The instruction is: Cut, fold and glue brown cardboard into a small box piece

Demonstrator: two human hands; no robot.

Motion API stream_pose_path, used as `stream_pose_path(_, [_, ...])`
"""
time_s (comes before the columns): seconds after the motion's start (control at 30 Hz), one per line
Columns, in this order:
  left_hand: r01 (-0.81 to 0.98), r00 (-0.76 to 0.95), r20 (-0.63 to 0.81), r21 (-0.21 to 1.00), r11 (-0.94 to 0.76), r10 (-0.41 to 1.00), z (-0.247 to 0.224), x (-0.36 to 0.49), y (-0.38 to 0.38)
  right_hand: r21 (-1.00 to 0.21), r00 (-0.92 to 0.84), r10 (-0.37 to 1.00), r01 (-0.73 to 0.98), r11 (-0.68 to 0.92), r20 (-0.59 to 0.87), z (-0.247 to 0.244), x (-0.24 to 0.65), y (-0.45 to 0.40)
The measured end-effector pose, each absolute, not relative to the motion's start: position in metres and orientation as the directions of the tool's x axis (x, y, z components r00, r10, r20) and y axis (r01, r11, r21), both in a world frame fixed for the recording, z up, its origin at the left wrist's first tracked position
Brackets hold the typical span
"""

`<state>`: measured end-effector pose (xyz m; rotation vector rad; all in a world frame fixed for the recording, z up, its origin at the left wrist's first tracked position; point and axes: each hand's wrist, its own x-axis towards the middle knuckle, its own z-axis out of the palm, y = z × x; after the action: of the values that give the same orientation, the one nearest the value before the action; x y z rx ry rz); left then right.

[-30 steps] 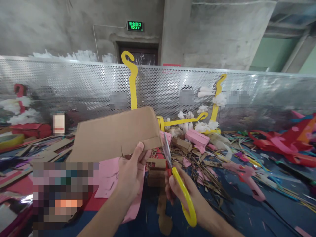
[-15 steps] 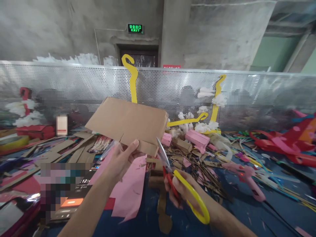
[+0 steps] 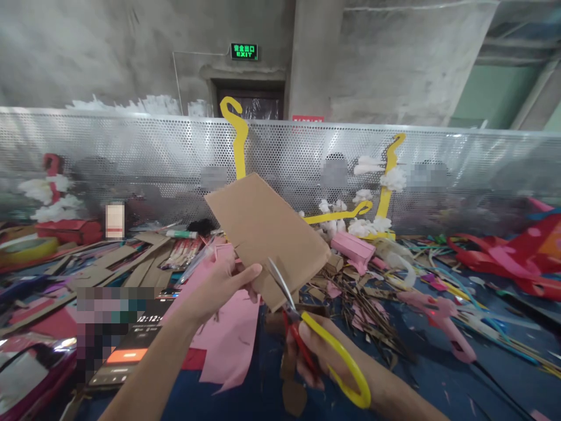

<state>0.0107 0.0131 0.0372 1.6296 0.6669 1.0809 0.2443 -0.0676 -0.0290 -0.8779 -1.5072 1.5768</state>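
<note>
A brown piece of cardboard (image 3: 267, 222) is held up, tilted, above the cluttered table. My left hand (image 3: 232, 275) pinches its lower left edge, thumb on the near face. My right hand (image 3: 311, 351) is closed round the scissors (image 3: 331, 342), which have one yellow and one red handle. The blades reach over the cardboard's lower corner, one lying across its near face; the other blade is mostly hidden behind it. Pink paper (image 3: 228, 345) lies on the table below my left hand, beside a lit phone (image 3: 127, 356).
A pink glue gun (image 3: 442, 316) lies on the right, its cable trailing forward. Cardboard scraps (image 3: 368, 316) and pink boxes (image 3: 353, 248) crowd the middle. Yellow hook-shaped stands (image 3: 240, 140) rise before a perforated metal barrier (image 3: 284, 152). A red folded paper form (image 3: 521, 257) sits far right.
The cardboard has turned clockwise, its right end swinging down and toward me. The scissor blades now overlap its lower corner instead of standing at its right edge.
</note>
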Motion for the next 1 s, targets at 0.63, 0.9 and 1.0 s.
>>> stream_pose_path(0.63, [-0.143, 0.563, 0.258, 0.966, -0.214, 0.786, 0.028, 0.047, -0.007, -0.986, -0.11, 0.98, -0.037, 0.161, 0.164, -0.01, 0.222, -0.076])
stream_pose_path(0.9, [-0.11, 0.531, 0.303, 0.951, -0.29, 0.792, 0.028, 0.048, -0.008, -0.997, -0.162, 0.984, 0.005, 0.075, 0.073, -0.03, 0.222, -0.068])
stream_pose_path(1.0, [-0.099, 0.478, 0.309, 0.949, -0.3, 0.822, 0.024, 0.054, -0.008, -0.998, -0.159, 0.985, -0.013, 0.064, 0.065, -0.033, 0.221, -0.066])
